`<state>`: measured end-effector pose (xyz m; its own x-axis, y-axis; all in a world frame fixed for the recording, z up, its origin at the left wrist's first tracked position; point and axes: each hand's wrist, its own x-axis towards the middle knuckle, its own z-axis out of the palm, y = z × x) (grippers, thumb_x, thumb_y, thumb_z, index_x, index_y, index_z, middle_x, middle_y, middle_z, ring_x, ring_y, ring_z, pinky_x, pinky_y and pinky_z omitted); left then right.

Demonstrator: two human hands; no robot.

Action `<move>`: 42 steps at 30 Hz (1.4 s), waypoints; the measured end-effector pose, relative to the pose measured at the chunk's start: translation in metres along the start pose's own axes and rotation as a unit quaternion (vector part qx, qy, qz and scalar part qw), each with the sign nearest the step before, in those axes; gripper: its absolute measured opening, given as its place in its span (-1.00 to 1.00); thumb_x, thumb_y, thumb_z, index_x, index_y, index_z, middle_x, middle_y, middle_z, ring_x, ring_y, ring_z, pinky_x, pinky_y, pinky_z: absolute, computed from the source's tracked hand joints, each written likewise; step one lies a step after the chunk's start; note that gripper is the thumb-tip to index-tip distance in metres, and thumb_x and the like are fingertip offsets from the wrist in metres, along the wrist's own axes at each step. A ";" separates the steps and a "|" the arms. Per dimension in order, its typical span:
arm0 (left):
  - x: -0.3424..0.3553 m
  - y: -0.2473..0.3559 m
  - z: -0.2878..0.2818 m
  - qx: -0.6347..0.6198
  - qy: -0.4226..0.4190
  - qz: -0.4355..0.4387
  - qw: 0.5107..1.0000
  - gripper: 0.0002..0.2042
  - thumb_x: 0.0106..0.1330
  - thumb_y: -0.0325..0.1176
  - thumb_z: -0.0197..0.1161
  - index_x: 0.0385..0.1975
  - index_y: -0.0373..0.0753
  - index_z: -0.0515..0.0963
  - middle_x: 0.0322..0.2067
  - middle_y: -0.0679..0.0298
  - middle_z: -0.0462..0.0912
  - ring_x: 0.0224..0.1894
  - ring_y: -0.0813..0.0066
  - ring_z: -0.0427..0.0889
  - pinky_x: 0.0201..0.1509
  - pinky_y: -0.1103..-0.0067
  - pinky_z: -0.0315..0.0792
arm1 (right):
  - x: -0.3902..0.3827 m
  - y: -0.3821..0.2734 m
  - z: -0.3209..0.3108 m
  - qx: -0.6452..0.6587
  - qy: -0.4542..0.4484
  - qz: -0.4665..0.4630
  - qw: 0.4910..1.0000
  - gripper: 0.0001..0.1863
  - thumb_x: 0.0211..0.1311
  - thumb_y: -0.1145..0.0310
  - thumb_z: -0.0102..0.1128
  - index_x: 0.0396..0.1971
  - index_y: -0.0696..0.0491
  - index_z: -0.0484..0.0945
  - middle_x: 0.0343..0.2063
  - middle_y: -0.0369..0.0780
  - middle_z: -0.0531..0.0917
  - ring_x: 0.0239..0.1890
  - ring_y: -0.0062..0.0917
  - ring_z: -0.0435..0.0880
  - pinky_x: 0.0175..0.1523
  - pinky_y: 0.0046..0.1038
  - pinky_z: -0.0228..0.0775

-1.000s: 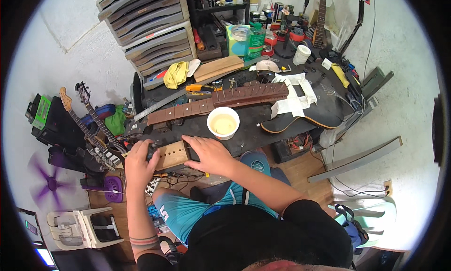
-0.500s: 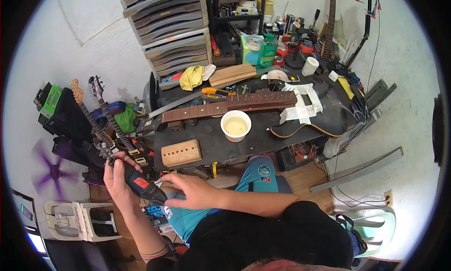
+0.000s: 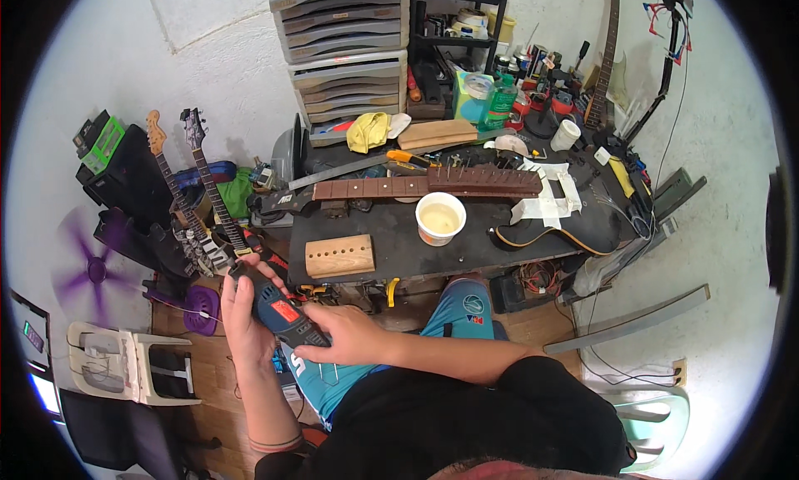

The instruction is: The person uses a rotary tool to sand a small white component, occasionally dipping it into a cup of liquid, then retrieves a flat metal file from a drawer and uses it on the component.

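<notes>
Black table (image 3: 395, 254), bearing one drilled wooden block (image 3: 339, 262) and, at the block's two o'clock, one white tub (image 3: 434, 239). One black rotary tool (image 3: 284, 314), at the block's eight o'clock, near the blue shorts (image 3: 326, 388): left hand (image 3: 250, 330) gripping the upper end, right hand (image 3: 354, 334) gripping the lower. Risk: a slackened grip could drop it onto them

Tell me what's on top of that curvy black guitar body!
Pale strips, probably masking tape, lie on the curvy black guitar body, framing a dark gap. The surface beneath them is covered, so can't be seen.
</notes>
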<state>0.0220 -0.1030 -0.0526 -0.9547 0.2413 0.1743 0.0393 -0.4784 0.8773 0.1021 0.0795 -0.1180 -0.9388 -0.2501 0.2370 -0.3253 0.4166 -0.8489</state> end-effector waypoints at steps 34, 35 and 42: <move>-0.044 -0.022 0.006 -0.123 -0.103 -0.121 0.980 -0.39 0.75 -0.09 0.30 0.61 -0.27 0.36 0.15 -0.04 0.76 0.09 0.15 0.86 0.27 0.26 0.75 | -0.048 0.005 0.011 0.356 -0.037 0.071 0.931 -0.37 0.65 0.34 0.46 0.54 0.25 0.46 0.18 -0.23 0.73 0.16 -0.60 0.75 0.28 -0.37 0.66; -0.045 -0.022 0.006 -0.111 -0.091 -0.121 0.982 -0.44 0.76 -0.10 0.29 0.57 -0.28 0.38 0.12 -0.03 0.76 0.07 0.18 0.86 0.25 0.27 0.76 | -0.048 0.002 0.009 0.358 -0.039 0.074 0.930 -0.37 0.65 0.34 0.46 0.54 0.25 0.46 0.18 -0.23 0.73 0.16 -0.60 0.75 0.28 -0.37 0.66; -0.045 -0.021 0.014 -0.084 -0.068 -0.112 0.988 -0.49 0.80 -0.16 0.26 0.55 -0.27 0.37 0.09 0.01 0.76 0.03 0.26 0.84 0.20 0.32 0.76 | -0.048 0.006 0.003 0.317 -0.122 0.081 0.937 -0.12 0.62 0.37 0.46 0.74 0.15 0.17 0.32 -0.27 0.59 0.30 -0.57 0.65 0.41 -0.33 0.58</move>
<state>0.0681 -0.0921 -0.0727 -0.8850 0.4626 0.0524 -0.2294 -0.5313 0.8155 0.1453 0.0909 -0.1358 -0.8911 -0.4527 0.0325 0.0240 -0.1185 -0.9927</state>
